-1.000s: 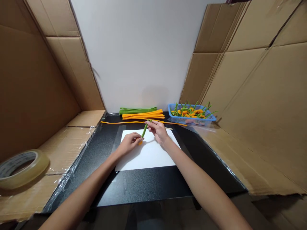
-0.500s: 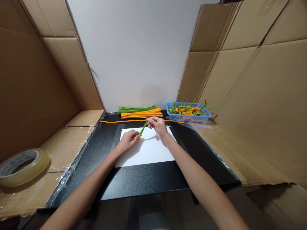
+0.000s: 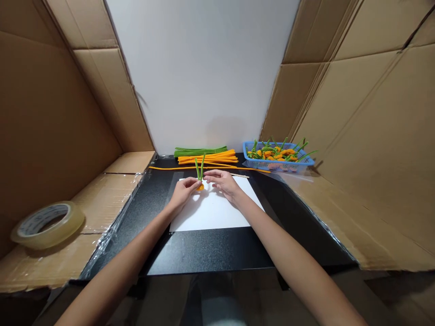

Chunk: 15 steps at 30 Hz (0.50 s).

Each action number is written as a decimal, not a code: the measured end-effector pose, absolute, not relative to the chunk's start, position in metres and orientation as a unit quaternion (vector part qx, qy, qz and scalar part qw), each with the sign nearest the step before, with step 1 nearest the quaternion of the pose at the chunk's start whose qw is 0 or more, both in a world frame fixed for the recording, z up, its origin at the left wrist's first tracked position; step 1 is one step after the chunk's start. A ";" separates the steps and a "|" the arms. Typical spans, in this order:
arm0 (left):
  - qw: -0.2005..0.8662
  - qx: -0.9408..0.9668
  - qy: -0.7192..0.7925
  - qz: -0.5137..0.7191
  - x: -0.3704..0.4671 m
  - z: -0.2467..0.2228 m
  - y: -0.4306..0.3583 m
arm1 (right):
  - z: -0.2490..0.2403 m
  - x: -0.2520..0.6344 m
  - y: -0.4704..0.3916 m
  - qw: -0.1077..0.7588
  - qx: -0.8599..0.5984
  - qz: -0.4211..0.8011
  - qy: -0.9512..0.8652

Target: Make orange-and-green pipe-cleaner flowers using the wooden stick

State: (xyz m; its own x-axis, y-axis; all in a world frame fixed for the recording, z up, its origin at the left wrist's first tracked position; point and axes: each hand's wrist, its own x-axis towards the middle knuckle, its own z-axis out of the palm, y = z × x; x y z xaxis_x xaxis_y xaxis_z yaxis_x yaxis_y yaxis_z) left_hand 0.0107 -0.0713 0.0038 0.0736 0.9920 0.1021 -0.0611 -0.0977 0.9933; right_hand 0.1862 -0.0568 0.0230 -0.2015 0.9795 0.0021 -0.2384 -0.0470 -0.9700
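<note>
Between the thumb and fingers of my left hand (image 3: 183, 190) is a small pipe-cleaner carrot (image 3: 201, 186), an orange coiled body with two green stems (image 3: 200, 168) standing up in a narrow V. Part of the orange body is hidden by the fingers. Just to its right, my right hand (image 3: 222, 183) has its fingers apart, close to the base of the stems and holding nothing that I can see. Both hands are over a white sheet of paper (image 3: 214, 213) on the black table (image 3: 210, 253).
Behind the paper lie bundles of green pipe cleaners (image 3: 200, 151) and orange pipe cleaners (image 3: 210, 158), a single long orange pipe cleaner (image 3: 166, 168) and a thin pale stick (image 3: 240, 175). A blue basket (image 3: 278, 165) holds several similar pieces. Clear tape (image 3: 49, 226) lies on cardboard at left.
My right hand has let go of the green stem, and its fingers have spread. The stems, together and slanting right before, now stand upright and split in two. The view has shifted slightly.
</note>
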 end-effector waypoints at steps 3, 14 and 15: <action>0.512 0.508 0.462 0.517 0.011 0.005 -0.072 | 0.020 0.184 -0.057 0.495 -0.404 0.572 -0.514; 0.505 0.496 0.458 0.538 0.014 0.006 -0.077 | 0.012 0.171 -0.061 0.530 -0.391 0.568 -0.494; 0.501 0.498 0.452 0.544 0.014 0.005 -0.077 | 0.012 0.170 -0.061 0.535 -0.390 0.570 -0.487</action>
State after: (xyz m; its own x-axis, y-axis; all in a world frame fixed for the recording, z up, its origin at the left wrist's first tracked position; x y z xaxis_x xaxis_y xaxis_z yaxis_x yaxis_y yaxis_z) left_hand 0.0141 -0.0766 0.0054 -0.0015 0.9960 0.0892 -0.0939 -0.0890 0.9916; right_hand 0.1705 -0.0614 0.0118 -0.1243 0.9893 0.0768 -0.2291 0.0467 -0.9723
